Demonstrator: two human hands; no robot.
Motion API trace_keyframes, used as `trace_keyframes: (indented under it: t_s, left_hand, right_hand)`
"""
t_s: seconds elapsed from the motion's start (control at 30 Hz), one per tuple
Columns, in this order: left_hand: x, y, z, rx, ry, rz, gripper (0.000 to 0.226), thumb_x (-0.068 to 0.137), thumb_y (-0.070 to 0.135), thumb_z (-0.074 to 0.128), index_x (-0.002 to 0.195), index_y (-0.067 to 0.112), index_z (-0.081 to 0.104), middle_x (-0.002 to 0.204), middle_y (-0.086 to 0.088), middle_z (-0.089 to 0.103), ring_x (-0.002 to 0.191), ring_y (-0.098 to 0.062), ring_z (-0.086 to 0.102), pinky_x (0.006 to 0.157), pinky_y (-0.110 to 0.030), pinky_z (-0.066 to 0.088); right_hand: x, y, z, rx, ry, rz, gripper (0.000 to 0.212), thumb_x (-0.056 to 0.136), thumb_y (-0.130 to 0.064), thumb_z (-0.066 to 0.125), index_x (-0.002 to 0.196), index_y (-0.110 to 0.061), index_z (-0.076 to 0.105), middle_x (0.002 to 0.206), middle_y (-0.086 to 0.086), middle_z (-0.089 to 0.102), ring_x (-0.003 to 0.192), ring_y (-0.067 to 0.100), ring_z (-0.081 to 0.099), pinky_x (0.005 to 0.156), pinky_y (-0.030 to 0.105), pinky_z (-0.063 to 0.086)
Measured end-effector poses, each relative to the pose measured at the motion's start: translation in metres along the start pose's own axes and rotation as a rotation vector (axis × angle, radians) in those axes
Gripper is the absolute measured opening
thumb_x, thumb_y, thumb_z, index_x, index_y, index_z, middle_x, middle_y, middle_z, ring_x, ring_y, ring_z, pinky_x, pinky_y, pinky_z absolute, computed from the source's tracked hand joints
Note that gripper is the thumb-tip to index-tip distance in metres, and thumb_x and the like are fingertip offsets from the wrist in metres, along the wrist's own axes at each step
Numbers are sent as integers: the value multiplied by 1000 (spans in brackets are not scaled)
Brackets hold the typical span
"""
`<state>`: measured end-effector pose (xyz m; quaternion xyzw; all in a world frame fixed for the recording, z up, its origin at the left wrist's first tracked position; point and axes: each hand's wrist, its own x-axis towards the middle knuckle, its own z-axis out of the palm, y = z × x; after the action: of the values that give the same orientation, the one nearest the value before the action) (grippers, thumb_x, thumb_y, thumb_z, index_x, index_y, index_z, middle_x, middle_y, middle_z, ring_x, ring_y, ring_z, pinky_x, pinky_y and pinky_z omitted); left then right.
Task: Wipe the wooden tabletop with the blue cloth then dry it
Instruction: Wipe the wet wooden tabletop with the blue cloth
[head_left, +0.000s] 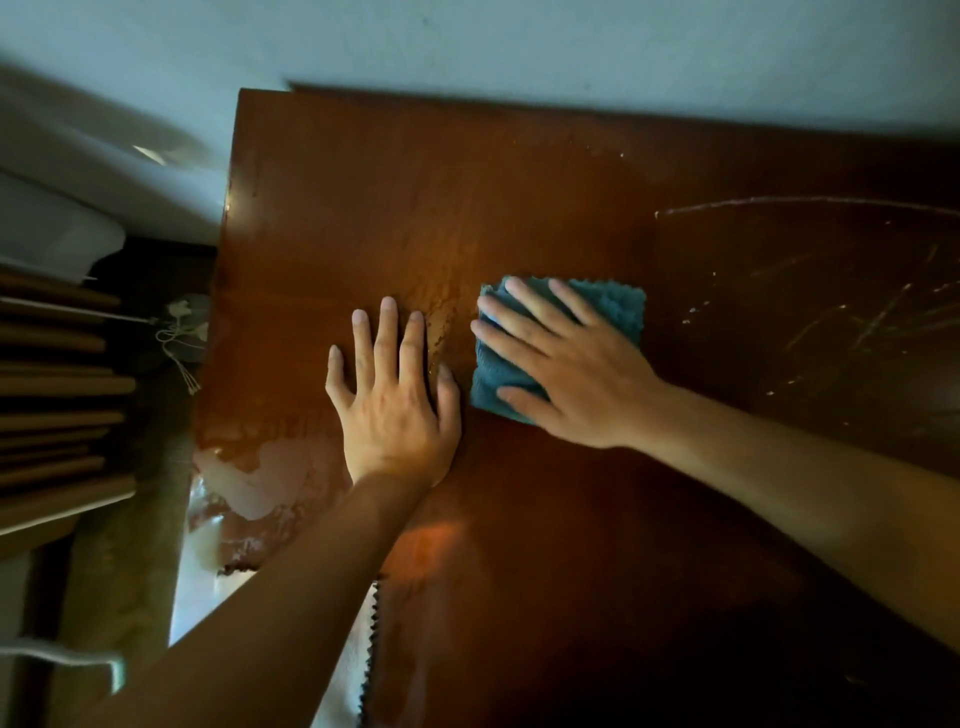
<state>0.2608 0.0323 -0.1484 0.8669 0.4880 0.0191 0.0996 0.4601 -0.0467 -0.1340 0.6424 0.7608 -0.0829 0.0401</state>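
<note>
head view: only view, wide-angle, looking down on both hands
tabletop: dark reddish-brown glossy wooden tabletop (519, 208), fills centre and right of frame, far edge against a pale blue-grey wall (519, 47) along the top
tabletop surface: thin wet sheen with small beads just above and between the two hands; pale curved scratch marks at right of frame; worn whitish patch where finish has peeled (249, 478) at lower left edge
blue cloth: small folded teal-blue terry cloth with zigzag edge (613, 306), flat on the tabletop, right of centre
right hand: right hand (576, 374) lies palm down on the blue cloth, fingers straight and spread, pointing to upper left, pressing it flat; fingertips reach cloth's left and top edges, thumb across its lower part; upper right corner of cloth uncovered
left hand: left hand (395, 395) palm down flat on bare wood at centre, fingers straight and slightly fanned, holding nothing; thumb just beside cloth's left edge, cannot tell if touching
forearms: both bare, entering from bottom left and right edge
white cloth: pale cloth with dark zigzag trim (358, 660) at bottom centre-left, partly under left forearm, on the tabletop's near part
left of frame: stacked brown wooden slats (57, 395), blurred; white blurred shape above them at upper left, cannot tell what; small pale object with strings (182, 332) in dark gap beside the table edge
lighting: dim, warm glare patch near bottom centre
</note>
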Motion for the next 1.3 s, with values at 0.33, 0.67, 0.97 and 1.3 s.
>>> trace_keyframes:
  t_s: [0.33, 0.67, 0.97, 1.3]
  left_hand:
    - [1, 1, -1, -1, -13, 1, 58, 104, 44, 29, 154, 15, 29, 167, -8, 18, 155, -28, 5, 122, -56, 8]
    - [1, 2, -3, -5, -65, -6, 60, 103, 44, 27, 156, 15, 27, 168, -7, 13, 155, -27, -1, 123, -56, 4]
    - [1, 1, 1, -14, -36, -7, 59, 103, 43, 29, 155, 14, 29, 167, -8, 15, 155, -28, 2, 122, -57, 7]
    - [1, 1, 0, 15, -48, -10, 61, 103, 44, 26, 156, 15, 28, 167, -8, 15, 155, -29, 2, 121, -56, 5]
  right_hand:
    - [76, 62, -28, 26, 72, 304, 69, 105, -53, 18, 164, -17, 19, 172, 4, 13, 159, 27, 7, 129, 48, 5]
    - [47, 71, -24, 26, 63, 260, 68, 104, -55, 28, 162, -21, 27, 171, 3, 19, 159, 26, 13, 128, 48, 11]
    - [14, 33, -16, -4, 33, 281, 70, 104, -55, 26, 163, -17, 21, 172, 3, 14, 160, 27, 6, 128, 50, 8]
    - [30, 105, -27, 22, 57, 365, 69, 103, -56, 26, 162, -20, 25, 171, 3, 18, 159, 27, 12, 128, 48, 10]
